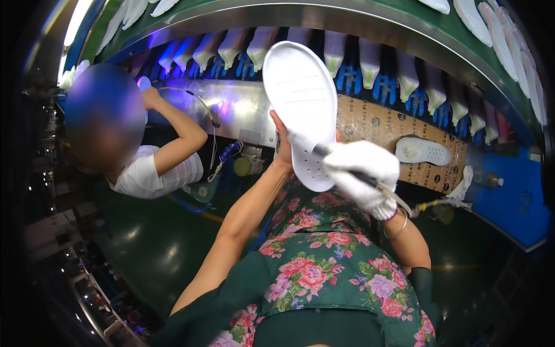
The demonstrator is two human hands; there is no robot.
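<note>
A white shoe sole is held up in front of me, toe end pointing away and its shallow inner face toward me. My left hand is bare and grips the sole's left edge, with the other fingers hidden behind it. In a white knitted glove, my right hand is closed around a brush. The pale, motion-blurred bristles are over the heel half of the sole, beside several small holes; I cannot tell if they touch it. A thin hose runs from the brush past my right wrist.
A second white sole lies on printed cardboard at the right. Pale shoe pieces line a rack on blue holders. Above is a green belt with white soles. A co-worker sits at left, a blue panel stands at right.
</note>
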